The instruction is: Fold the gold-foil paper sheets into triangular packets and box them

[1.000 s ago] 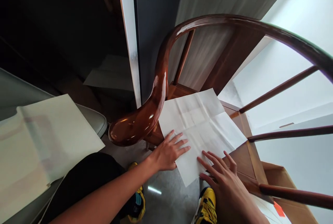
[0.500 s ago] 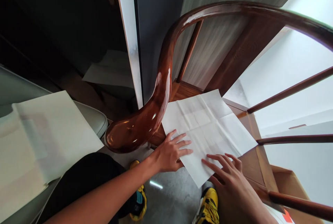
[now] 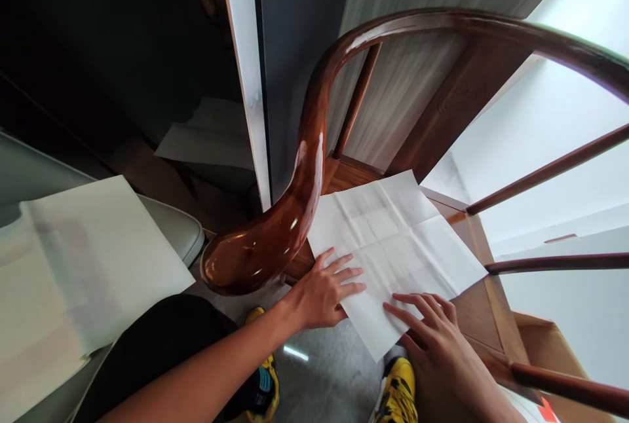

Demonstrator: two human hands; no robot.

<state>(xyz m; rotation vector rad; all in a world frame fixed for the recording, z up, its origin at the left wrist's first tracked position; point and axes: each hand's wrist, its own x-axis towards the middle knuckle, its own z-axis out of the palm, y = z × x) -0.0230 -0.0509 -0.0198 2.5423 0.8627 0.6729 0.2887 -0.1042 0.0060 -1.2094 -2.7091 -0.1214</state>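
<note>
Paper (image 3: 83, 266) lies far left of the fingers, a pale stack on a grey seat (image 3: 184, 230). Nearer, just left of the left hand (image 3: 319, 295), curls a glossy wooden armrest (image 3: 275, 239). The left fingers (image 3: 350, 274) are spread wide and flat, pressing the near left edge of a creased white sheet (image 3: 398, 239) and gripping nothing. That sheet lies on the wooden seat (image 3: 479, 315), its near corner hanging past the front edge between both hands. The right hand (image 3: 437, 344) lies further right, its fingers (image 3: 410, 319) spread and flat on the sheet's near right edge, likewise holding nothing. Below the right fingers shows a yellow shoe (image 3: 398, 393). Spindles (image 3: 540, 167) stand beyond them, to the right.
</note>
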